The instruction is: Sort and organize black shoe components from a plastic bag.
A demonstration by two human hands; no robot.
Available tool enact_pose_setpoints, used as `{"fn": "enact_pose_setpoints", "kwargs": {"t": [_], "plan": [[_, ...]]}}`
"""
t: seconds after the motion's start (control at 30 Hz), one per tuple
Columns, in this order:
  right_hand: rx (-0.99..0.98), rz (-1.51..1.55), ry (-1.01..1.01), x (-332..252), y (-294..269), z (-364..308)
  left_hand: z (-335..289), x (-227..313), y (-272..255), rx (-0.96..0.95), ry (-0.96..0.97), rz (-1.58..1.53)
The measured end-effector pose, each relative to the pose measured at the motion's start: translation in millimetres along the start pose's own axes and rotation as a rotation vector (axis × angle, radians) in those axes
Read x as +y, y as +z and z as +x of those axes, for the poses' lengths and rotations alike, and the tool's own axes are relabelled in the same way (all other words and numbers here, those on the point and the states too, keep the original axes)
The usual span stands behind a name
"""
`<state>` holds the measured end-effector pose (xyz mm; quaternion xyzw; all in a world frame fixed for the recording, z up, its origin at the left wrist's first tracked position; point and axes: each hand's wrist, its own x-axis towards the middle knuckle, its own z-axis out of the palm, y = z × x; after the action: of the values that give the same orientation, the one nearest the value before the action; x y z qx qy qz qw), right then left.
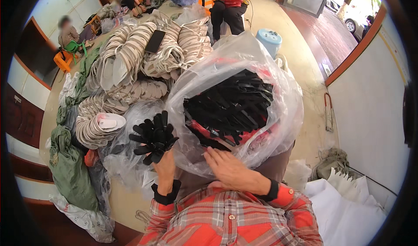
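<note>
Apparently mid-gathering: clutching black strip bunch [154, 135] in left hand [165, 165], beside translucent plastic bag [285, 124] of loose black strips [230, 102], resting right hand [233, 172] at its near edge with fingers nearly straight, can't tell if empty underneath; probably needs another strip picked next.

The bunch of black strips [155, 135] is held upright in the left hand [165, 166]. Its strips have rounded ends and spread outward like a fan. The clear plastic bag [285, 104] stands just to the right of this bunch, in front of the body. It is wide open, and its thin wall is wrinkled. Inside the bag lies a big heap of black strips [233, 100]. They are flat, long and narrow, crossing one over another, and some of them look shiny.
</note>
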<state>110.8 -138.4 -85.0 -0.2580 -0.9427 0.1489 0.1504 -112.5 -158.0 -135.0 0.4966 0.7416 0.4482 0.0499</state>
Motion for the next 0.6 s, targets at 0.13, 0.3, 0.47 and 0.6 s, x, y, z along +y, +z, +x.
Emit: {"fn": "enact_pose_setpoints", "kwargs": {"t": [0.13,0.3,0.47,0.6], "plan": [[-0.052,-0.113,0.046,7,28,1,11,23,3,0.0,0.024,-0.094],[-0.109,0.457,0.167,15,-17,4,39,21,-6,-0.285,-0.775,-1.115],[0.1,0.455,0.189,15,-132,23,122,88,-38,-0.478,-0.564,-1.575],[0.106,0.665,0.019,45,-182,6,162,111,-50,-0.649,-0.404,-1.754]]}}
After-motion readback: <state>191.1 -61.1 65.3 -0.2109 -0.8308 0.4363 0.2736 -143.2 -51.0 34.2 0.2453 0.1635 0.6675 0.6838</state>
